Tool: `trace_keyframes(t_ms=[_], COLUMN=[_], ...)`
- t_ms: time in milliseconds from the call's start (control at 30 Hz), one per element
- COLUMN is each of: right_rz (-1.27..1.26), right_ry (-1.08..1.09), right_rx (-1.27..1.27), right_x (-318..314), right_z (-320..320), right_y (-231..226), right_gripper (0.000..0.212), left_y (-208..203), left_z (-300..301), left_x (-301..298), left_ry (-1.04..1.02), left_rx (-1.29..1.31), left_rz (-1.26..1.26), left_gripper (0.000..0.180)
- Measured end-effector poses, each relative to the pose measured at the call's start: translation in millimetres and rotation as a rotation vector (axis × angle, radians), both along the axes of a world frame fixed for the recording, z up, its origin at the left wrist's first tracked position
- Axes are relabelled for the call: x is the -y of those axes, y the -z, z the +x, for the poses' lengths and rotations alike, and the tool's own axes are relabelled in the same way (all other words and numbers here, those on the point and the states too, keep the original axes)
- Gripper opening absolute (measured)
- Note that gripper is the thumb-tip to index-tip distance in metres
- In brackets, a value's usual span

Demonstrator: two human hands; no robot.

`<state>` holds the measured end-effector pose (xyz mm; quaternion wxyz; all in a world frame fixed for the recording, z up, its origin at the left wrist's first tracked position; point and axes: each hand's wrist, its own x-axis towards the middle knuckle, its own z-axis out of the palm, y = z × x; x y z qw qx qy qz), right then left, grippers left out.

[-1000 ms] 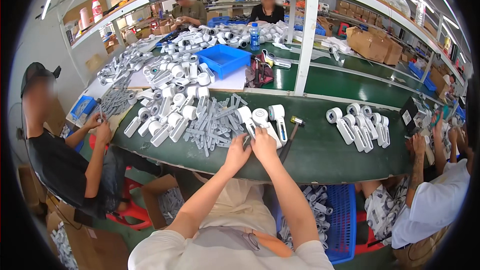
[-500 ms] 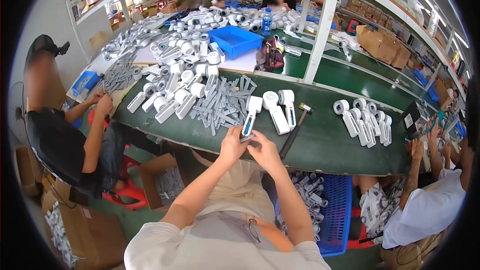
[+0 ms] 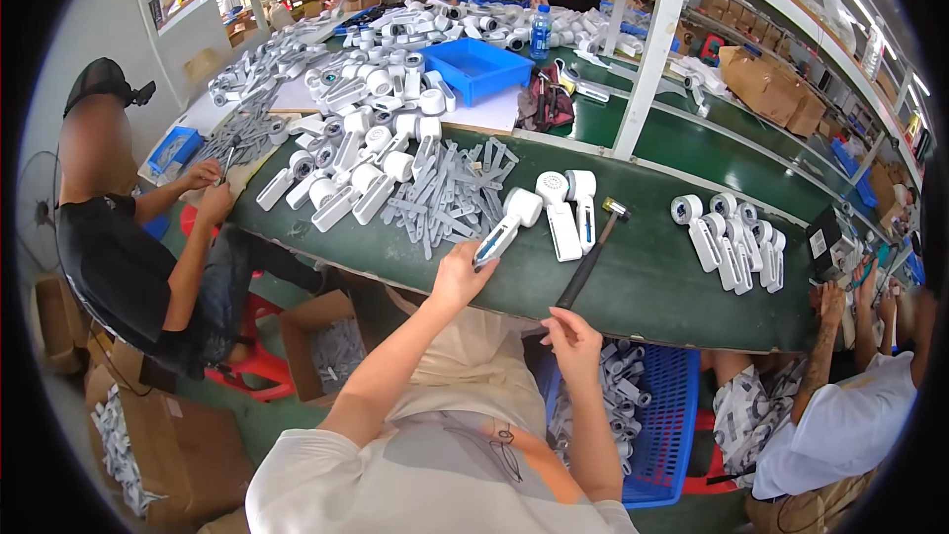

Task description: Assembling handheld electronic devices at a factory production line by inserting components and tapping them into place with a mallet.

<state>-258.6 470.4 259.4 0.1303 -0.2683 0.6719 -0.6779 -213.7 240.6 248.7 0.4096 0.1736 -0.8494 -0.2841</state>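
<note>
Drawn back from the white shower head (image 3: 515, 215) since half a second ago, the right hand (image 3: 573, 338) in the head view is now at the bench edge, beside the handle end of a hammer (image 3: 587, 265); its fingers are curled, and whether they touch the hammer or pinch anything cannot be told. The left hand (image 3: 462, 275) grips the shower head by its handle end, thumb and fingers closed around it. That shower head lies tilted over the green bench (image 3: 652, 287), between a pile of grey strips (image 3: 450, 200) on its left and two similar shower heads (image 3: 560, 225) on its right.
</note>
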Motion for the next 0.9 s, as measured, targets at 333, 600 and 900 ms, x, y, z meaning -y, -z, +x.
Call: trace_keyframes(t_ms=[333,600,900], right_rz=[0.392,0.899,0.473], right_ry=[0.373,0.368,0.298], right_rx=[-0.547,-0.467,-0.334], right_x=[8,24,-29], right_z=[-28,-72,-106], right_y=[-25,-28,-2], right_gripper=[0.035,0.077,0.064], left_y=[-12,-57,-46], left_z=[61,68,30], left_x=[52,58,41], left_ry=[0.297,0.154,0.135], left_rx=[0.201,0.215,0.062], left_rz=[-0.067,-0.151,-0.093], left_gripper=[0.035,0.057,0.024])
